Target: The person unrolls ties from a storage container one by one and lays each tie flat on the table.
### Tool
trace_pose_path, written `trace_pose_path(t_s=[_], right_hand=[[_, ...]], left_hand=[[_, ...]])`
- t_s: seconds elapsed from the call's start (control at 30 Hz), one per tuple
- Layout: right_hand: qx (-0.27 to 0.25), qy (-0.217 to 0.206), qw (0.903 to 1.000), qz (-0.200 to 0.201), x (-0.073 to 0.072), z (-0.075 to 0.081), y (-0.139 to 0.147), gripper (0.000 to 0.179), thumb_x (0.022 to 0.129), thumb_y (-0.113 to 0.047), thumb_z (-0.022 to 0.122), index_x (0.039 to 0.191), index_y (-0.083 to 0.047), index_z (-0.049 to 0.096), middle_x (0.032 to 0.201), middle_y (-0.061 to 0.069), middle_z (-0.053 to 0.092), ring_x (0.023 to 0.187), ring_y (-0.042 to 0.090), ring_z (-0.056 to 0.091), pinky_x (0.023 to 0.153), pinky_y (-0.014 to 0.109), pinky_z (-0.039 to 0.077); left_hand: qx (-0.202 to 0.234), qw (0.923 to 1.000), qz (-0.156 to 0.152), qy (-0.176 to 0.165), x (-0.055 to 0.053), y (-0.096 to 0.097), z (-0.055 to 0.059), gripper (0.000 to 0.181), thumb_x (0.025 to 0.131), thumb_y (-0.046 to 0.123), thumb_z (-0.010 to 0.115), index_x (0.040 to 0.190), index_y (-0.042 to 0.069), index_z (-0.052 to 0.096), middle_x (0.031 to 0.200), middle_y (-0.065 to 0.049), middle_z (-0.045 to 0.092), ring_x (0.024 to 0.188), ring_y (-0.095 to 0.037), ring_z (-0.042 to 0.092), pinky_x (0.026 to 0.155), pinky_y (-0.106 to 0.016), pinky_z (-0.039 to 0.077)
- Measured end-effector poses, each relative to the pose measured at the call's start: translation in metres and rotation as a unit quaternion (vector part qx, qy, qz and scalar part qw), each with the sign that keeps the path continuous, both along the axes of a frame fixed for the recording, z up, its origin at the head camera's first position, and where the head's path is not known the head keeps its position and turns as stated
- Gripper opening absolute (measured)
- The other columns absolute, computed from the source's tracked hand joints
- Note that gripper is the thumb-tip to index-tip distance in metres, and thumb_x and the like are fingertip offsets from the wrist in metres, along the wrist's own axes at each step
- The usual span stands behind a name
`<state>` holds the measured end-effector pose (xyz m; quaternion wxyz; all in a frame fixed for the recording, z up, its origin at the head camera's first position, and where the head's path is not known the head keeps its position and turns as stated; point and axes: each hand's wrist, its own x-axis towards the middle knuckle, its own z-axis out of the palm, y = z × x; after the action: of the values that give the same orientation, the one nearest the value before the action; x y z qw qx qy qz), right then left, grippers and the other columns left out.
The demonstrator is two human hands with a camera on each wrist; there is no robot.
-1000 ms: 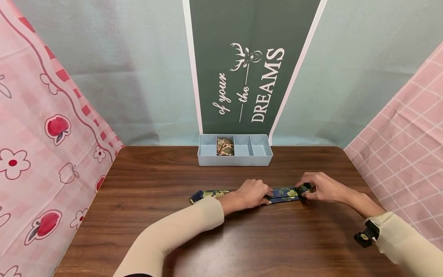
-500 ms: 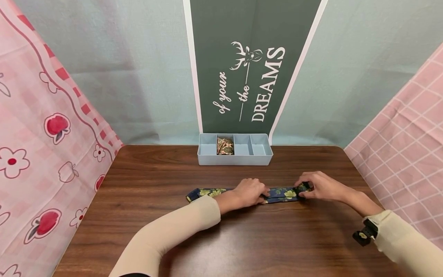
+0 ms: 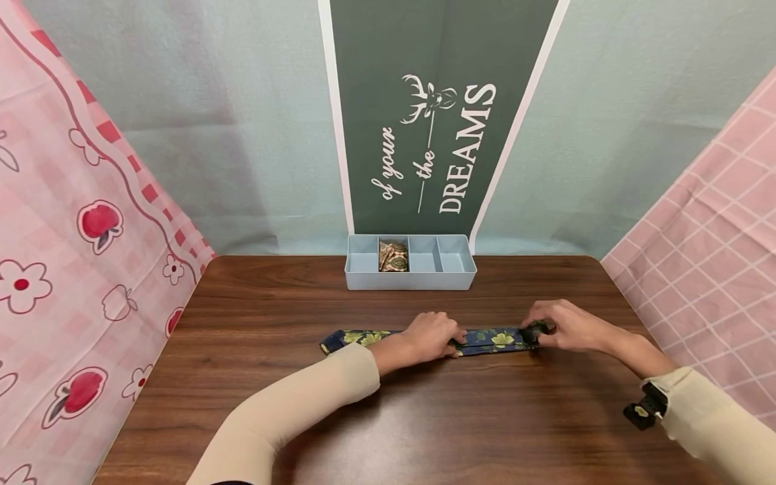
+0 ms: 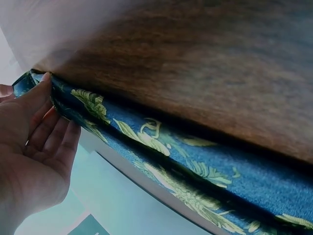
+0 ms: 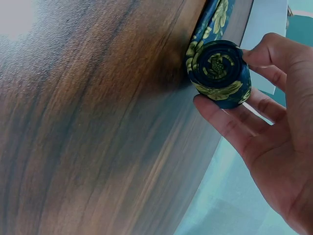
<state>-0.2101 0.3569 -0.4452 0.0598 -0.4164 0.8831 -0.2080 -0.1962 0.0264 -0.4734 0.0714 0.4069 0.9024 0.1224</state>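
Note:
A navy necktie (image 3: 494,341) with yellow-green flowers lies lengthwise across the wooden table, its right end wound into a roll. My right hand (image 3: 566,327) holds that roll (image 5: 217,68) between thumb and fingers; its coiled side faces the camera in the right wrist view. Partway along the flat length, my left hand (image 3: 427,337) pinches the tie, thumb on one edge and fingers on the other, as the left wrist view shows. Left of this hand, the forearm partly hides the tie's flat end (image 3: 333,342).
At the table's back edge stands a light blue divided box (image 3: 412,281). One compartment holds a rolled patterned cloth (image 3: 393,257), brown and cream. Curtains hang behind and on both sides of the brown table (image 3: 461,424).
The tie's flat end has slid a little to the left, and my left hand has shifted left with it. My right hand stays at the roll with small finger movements.

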Motion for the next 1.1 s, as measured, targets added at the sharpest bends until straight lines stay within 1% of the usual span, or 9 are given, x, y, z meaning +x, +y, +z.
trace_pose_path(t_s=[0.17,0.27,0.4,0.63,0.73,0.83,0.97,1.03,1.1], right_hand=[[0.004,-0.003,1.0,-0.006,0.002,0.0,0.002,0.032,0.086,0.005,0.075,0.112,-0.012,0.079,0.111,0.003,0.071,0.09,0.009,0.066,0.061,0.025,0.055],[0.004,0.016,0.9999,-0.003,0.002,-0.004,0.002,0.023,0.089,-0.002,0.081,0.109,-0.012,0.079,0.107,0.001,0.071,0.084,0.006,0.065,0.059,0.022,0.052],[0.004,0.048,0.9988,0.008,0.001,-0.009,0.003,0.021,0.085,-0.009,0.088,0.104,-0.012,0.079,0.1,-0.001,0.071,0.077,0.003,0.063,0.056,0.02,0.049],[0.011,0.059,0.9982,0.005,-0.001,-0.01,0.004,0.023,0.084,-0.005,0.088,0.104,-0.012,0.079,0.1,0.001,0.073,0.069,-0.003,0.055,0.055,0.019,0.044],[0.015,0.063,0.9979,0.007,-0.001,-0.008,0.005,0.024,0.083,-0.002,0.086,0.104,-0.011,0.079,0.102,0.004,0.074,0.072,0.0,0.058,0.055,0.02,0.046],[0.02,0.061,0.9979,0.004,-0.001,-0.007,0.007,0.025,0.082,0.001,0.083,0.105,-0.011,0.08,0.105,0.006,0.075,0.08,0.008,0.068,0.057,0.022,0.05],[0.025,0.047,0.9986,-0.007,-0.001,-0.008,0.01,0.026,0.083,0.002,0.08,0.105,-0.012,0.081,0.108,0.008,0.075,0.09,0.019,0.073,0.06,0.024,0.055],[0.02,0.049,0.9986,-0.007,-0.001,-0.01,0.011,0.023,0.085,-0.001,0.082,0.104,-0.013,0.081,0.107,0.006,0.075,0.09,0.018,0.073,0.061,0.026,0.057],[0.009,0.062,0.9981,-0.001,-0.003,-0.012,0.011,0.02,0.086,-0.005,0.086,0.102,-0.014,0.081,0.105,0.002,0.075,0.089,0.015,0.073,0.061,0.027,0.058]], left_hand=[[0.008,0.9999,0.002,-0.006,0.001,-0.005,-0.001,0.028,0.097,0.03,0.08,0.125,0.025,0.081,0.133,0.011,0.072,0.116,-0.009,0.072,0.088,-0.029,0.061],[0.015,0.9998,0.001,-0.01,0.001,-0.009,-0.002,0.029,0.097,0.03,0.08,0.125,0.024,0.081,0.13,0.01,0.074,0.115,-0.01,0.072,0.088,-0.03,0.061],[0.015,0.9998,0.001,-0.011,0.002,-0.013,0.0,0.03,0.097,0.03,0.08,0.126,0.024,0.08,0.129,0.01,0.075,0.115,-0.01,0.072,0.088,-0.031,0.061],[0.012,0.9998,0.003,-0.015,0.001,-0.018,0.001,0.033,0.096,0.03,0.081,0.128,0.023,0.079,0.128,0.011,0.074,0.116,-0.011,0.072,0.088,-0.031,0.061],[0.015,0.9998,0.004,-0.015,0.001,-0.02,0.001,0.031,0.096,0.029,0.081,0.126,0.024,0.08,0.129,0.01,0.074,0.116,-0.011,0.072,0.088,-0.031,0.061],[0.017,0.9997,0.006,-0.019,0.002,-0.023,0.001,0.029,0.096,0.028,0.082,0.124,0.024,0.081,0.132,0.009,0.072,0.117,-0.011,0.071,0.088,-0.03,0.061],[0.017,0.9996,0.009,-0.02,0.002,-0.026,0.001,0.029,0.096,0.028,0.082,0.124,0.024,0.081,0.133,0.009,0.072,0.117,-0.011,0.071,0.088,-0.03,0.061],[0.018,0.9996,0.011,-0.02,0.002,-0.027,0.002,0.029,0.095,0.028,0.082,0.124,0.024,0.081,0.133,0.009,0.072,0.117,-0.012,0.072,0.087,-0.031,0.062],[0.02,0.9996,0.012,-0.018,0.002,-0.029,0.002,0.029,0.095,0.028,0.082,0.124,0.024,0.081,0.133,0.009,0.072,0.117,-0.012,0.072,0.087,-0.031,0.062]])
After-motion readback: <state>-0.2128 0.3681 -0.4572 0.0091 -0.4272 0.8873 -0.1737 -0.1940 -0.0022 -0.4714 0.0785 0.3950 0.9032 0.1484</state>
